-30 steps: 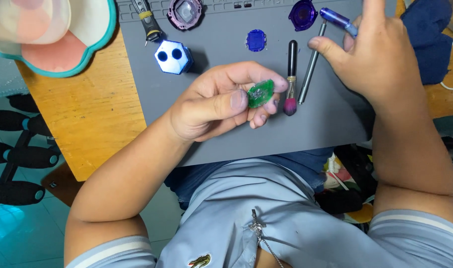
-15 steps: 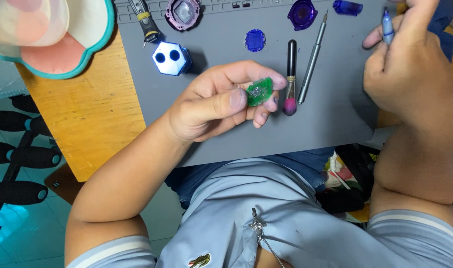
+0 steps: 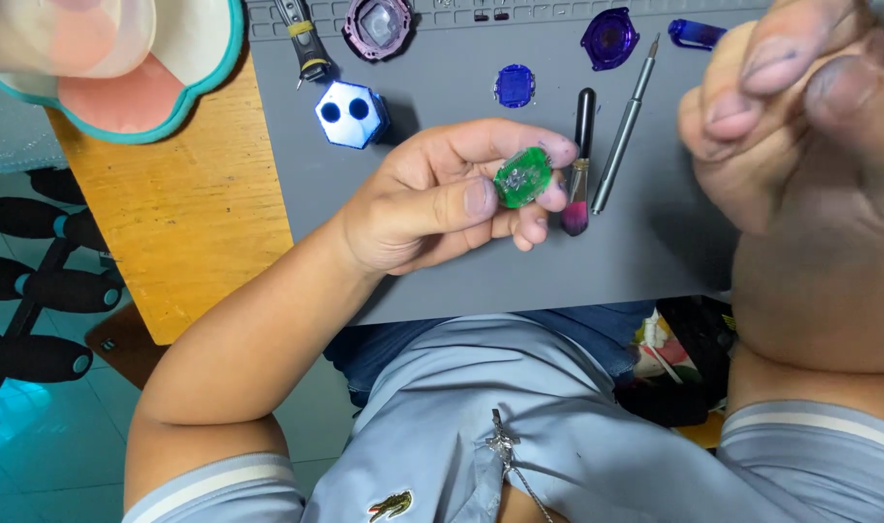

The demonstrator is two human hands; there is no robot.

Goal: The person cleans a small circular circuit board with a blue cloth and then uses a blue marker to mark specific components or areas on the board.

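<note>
Grey mat (image 3: 461, 281) below; my left hand (image 3: 432, 199) pinches a green chip (image 3: 522, 176) between thumb and fingertips; right hand (image 3: 800, 165) curled, contents unclear.

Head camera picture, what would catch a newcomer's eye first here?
The small green round circuit board stands out, pinched in the left hand above the grey work mat. The right hand looms large and close to the camera at the right edge. Purple translucent plastic parts and a slim metal screwdriver lie on the mat behind.
</note>
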